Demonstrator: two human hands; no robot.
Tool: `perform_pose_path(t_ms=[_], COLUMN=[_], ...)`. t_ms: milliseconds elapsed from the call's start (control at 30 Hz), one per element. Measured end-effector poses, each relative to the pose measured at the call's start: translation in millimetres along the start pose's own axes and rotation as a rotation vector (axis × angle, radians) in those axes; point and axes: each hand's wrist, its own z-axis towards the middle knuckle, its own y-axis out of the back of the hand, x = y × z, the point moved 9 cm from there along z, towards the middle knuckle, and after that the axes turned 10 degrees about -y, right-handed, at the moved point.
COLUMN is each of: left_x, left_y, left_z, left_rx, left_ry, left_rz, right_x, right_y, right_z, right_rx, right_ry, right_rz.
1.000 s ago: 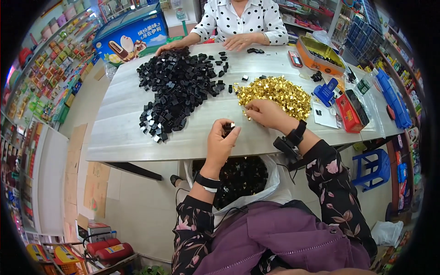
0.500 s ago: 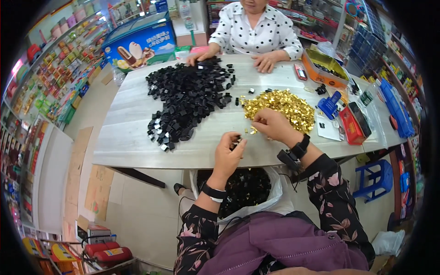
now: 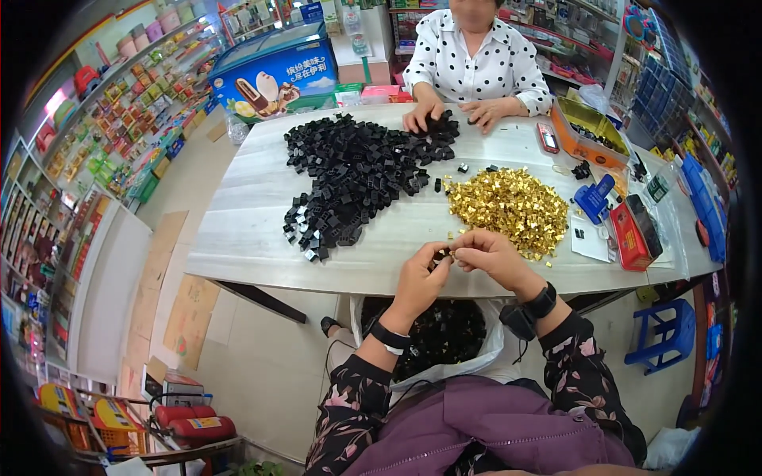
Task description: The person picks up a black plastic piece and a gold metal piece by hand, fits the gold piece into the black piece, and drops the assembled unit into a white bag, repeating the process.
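Over the table's near edge my two hands meet fingertip to fingertip. My left hand point(image 3: 421, 282) is closed round a small black plastic piece point(image 3: 441, 255), mostly covered by the fingers. My right hand point(image 3: 496, 260) pinches a tiny gold metal piece against it; only a glint shows between the fingertips. Just beyond my right hand lies a heap of shiny gold pieces point(image 3: 508, 202). Left of it spreads a larger heap of small black plastic pieces point(image 3: 349, 163). Below the table edge, an open white bag point(image 3: 494, 341) holds many black pieces with gold bits.
Across the table point(image 3: 246, 206), a person in a dotted shirt point(image 3: 480, 67) has both hands by the black heap. At right are an orange tin point(image 3: 567, 131), a phone point(image 3: 548, 137), a blue clip-like tool point(image 3: 594, 198) and a red box point(image 3: 633, 238). A blue stool point(image 3: 663, 337) stands beyond.
My right hand has come from the gold heap's edge to my left hand, and their fingertips now meet. The view has shifted. The other person's hands have drawn closer together.
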Motion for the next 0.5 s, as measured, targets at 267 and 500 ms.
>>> perform_pose_path(t_ms=[267, 500], left_x=[-13.1, -9.1], left_y=[-8.4, -8.5], left_z=[0.6, -6.7], left_rx=[0.041, 0.064], left_ry=[-0.187, -0.098], left_rz=[0.136, 0.089], right_x=[-13.0, -18.5], right_y=[11.9, 1.9], right_z=[-1.1, -6.2], right_rx=[-0.042, 0.0], right_ry=[0.033, 0.002], right_rz=[0.026, 0.101])
